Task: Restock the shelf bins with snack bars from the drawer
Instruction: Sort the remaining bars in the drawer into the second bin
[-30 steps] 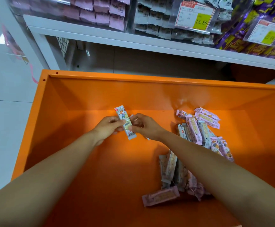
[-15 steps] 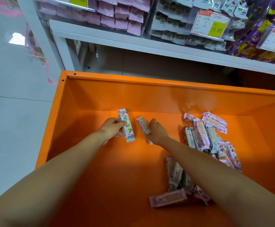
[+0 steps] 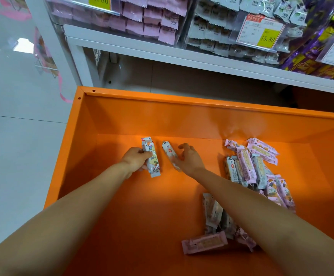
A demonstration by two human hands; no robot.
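The left hand grips a pale-blue snack bar far in the orange drawer. The right hand, fingers loosely spread, sits just beside a second bar. A hasty pinch on its slick wrapper could skid it away.

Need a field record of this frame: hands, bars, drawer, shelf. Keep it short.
left hand: grips blue-white bar
right hand: fingers spread, thumb side touching second bar, which lies on the drawer floor
drawer: orange, pulled open below the shelf
loose pile: pink and blue-white bars, right side of drawer
single pink bar: flat on the floor, nearest the camera
shelf bins: pink packs left, pale packs centre, purple packs right
price tag: reads 15.80
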